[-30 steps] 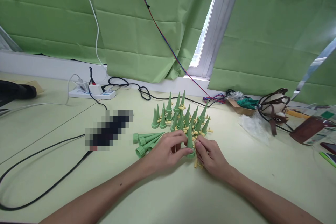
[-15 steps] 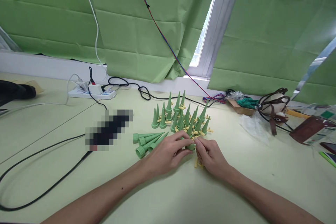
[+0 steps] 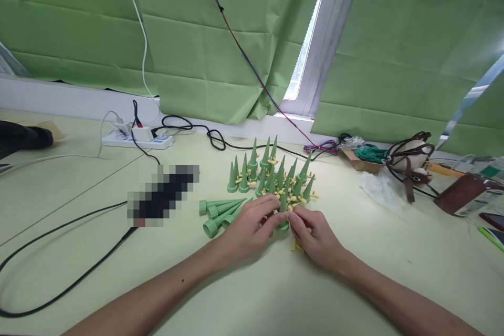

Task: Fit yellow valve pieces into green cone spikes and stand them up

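Note:
A green plant watering spike point(image 3: 283, 203) stands point up between my hands. My left hand point(image 3: 255, 223) is closed on its side, thumb and fingers pinching it. From the other side my right hand point(image 3: 317, 230) pinches at the spike's lower part; a small pale piece, probably a yellow valve, is mostly hidden in those fingertips. Loose yellow valves point(image 3: 293, 245) lie partly under the right hand. Behind, several upright green spikes point(image 3: 244, 176) with yellow valves fitted form a cluster. Several spikes without visible valves point(image 3: 213, 227) lie on their sides beside my left hand.
At left on the table point(image 3: 118, 273) lie a blurred-out dark object point(image 3: 163, 197) with a black cable and a white power strip point(image 3: 137, 139). Rightward are a clear plastic bag point(image 3: 380, 189), a cardboard box point(image 3: 360, 161), a bag with brown straps point(image 3: 413, 157) and a dark red container point(image 3: 468, 194).
My left fingers have shifted slightly back to the left, so more of the spike between my hands shows. My right hand stays almost in place, still pinching.

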{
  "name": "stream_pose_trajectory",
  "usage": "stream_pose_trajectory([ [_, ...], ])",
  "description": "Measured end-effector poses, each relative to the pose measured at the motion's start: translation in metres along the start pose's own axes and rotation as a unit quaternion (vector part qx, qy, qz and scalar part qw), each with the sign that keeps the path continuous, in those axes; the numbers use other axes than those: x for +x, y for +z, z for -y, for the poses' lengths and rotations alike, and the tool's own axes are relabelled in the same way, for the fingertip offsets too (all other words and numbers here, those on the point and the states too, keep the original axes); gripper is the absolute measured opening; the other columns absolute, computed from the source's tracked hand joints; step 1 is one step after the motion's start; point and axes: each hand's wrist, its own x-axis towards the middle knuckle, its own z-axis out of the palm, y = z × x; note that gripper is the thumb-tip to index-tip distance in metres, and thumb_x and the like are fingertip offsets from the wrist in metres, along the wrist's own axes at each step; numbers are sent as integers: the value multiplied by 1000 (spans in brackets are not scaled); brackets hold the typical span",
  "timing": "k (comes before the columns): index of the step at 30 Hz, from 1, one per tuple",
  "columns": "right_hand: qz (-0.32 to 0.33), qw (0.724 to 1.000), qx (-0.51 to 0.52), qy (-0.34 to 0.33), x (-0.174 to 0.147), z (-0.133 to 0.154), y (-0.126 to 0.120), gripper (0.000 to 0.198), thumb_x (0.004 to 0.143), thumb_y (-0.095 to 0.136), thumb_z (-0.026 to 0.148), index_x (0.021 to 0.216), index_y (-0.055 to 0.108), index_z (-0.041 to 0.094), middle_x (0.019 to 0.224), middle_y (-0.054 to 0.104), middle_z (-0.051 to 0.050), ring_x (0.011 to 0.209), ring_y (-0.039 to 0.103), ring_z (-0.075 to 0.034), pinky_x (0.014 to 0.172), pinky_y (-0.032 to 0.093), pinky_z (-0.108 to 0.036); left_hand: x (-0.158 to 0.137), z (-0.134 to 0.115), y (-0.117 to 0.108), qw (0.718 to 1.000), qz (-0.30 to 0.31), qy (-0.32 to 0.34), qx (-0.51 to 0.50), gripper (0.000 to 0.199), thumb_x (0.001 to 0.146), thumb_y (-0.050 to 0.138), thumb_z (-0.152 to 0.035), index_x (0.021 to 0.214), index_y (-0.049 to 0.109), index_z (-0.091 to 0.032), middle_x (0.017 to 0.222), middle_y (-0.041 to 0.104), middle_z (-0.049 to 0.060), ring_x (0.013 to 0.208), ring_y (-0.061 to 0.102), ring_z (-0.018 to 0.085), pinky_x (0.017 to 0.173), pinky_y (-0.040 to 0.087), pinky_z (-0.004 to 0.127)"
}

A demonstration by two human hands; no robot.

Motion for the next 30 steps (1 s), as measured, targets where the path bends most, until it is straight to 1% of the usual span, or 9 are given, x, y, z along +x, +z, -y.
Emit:
stream_pose_trajectory([
  [2,-2,1000,-9,-9,0,0,0,40,103,37,35,66,30,23,55,35,5,50,32,-12,49,28,-26,0,1,1,1000,-1,-5,-3,32,102,42,-30,74,51,-17,73,48,0,70,45,14,61,35,25],
  [7,-4,999,-31,-29,-1,0,-2,40,103,37,33,65,30,22,58,34,5,52,31,-11,51,27,-26,1,2,1,999,3,-31,-19,33,102,41,-35,80,55,-17,70,48,-1,63,44,12,58,34,25],
  [11,1,998,-44,-42,-1,0,-2,39,103,38,32,66,29,22,59,32,5,53,29,-11,51,26,-27,1,0,0,997,6,-61,-39,33,101,42,-38,80,55,-17,61,47,-3,56,44,12,55,33,25],
  [16,7,996,-67,-65,-3,-1,-1,38,102,39,31,67,29,22,58,31,6,52,28,-12,51,25,-27,2,-3,-1,993,17,-91,-80,29,100,44,-41,92,59,-17,54,43,-6,50,43,11,51,31,24],
  [22,10,990,-93,-103,-3,0,-2,36,101,41,25,67,28,23,57,30,6,51,28,-11,51,25,-27,1,-3,-1,982,23,-121,-141,31,99,46,-45,93,58,-17,56,46,-5,47,46,10,48,33,23],
  [25,17,987,-109,-116,-3,-1,-2,36,101,42,24,68,28,23,57,30,6,50,29,-11,52,26,-27,1,-3,-1,978,27,-132,-157,31,98,48,-45,93,59,-17,54,45,-6,46,47,11,47,34,22],
  [30,29,980,-141,-136,-3,-3,-2,34,101,43,22,69,30,23,58,34,6,51,31,-12,53,27,-27,2,0,-1,975,35,-143,-170,31,97,49,-45,89,59,-17,52,42,-7,46,43,10,46,33,22],
])
